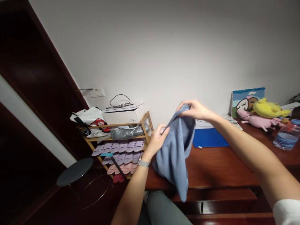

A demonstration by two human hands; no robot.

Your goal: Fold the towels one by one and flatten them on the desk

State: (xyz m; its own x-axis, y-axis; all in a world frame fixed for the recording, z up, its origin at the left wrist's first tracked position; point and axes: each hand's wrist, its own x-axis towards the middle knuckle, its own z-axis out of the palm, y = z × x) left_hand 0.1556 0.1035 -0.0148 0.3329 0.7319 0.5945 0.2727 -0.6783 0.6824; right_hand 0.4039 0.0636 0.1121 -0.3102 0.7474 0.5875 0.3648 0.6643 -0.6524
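A blue-grey piece of cloth (172, 156) hangs from both my hands above the front edge of the dark red wooden table (217, 168). My left hand (158, 139), with a silver band at its wrist, pinches the cloth's edge on the left. Higher up and to the right, my right hand (191, 109) grips the top edge between thumb and fingers. The cloth falls in loose folds, and its lowest corner dangles past the table edge. I cannot tell whether it is a garment or a plain cloth.
A blue mat (211, 138) lies on the table by the wall. Farther right are a pink plush toy (256, 121), a yellow plush toy (268, 108), a picture (245, 100) and a water bottle (287, 136). Left stand a shoe rack (147, 125) with slippers and a round stool (75, 172).
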